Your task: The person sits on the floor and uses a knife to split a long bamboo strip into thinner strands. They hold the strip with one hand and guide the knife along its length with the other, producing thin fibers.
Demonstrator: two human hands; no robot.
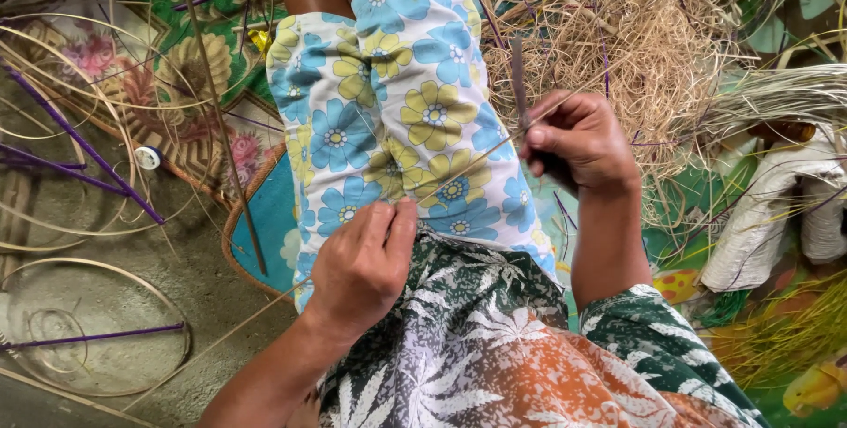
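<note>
Between my hands: one thin cane strip (459,166), pinched by left hand (362,265); right hand (573,141) clamped on a dark blade (518,79).

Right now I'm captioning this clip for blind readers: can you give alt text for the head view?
Two bare hands work a thin pale strip over a lap draped in blue-and-yellow flowered cloth: the left hand pinches its lower end, the right hand holds a dark blade-like tool against it. Straw shavings, purple strips and cane hoops lie around.
</note>
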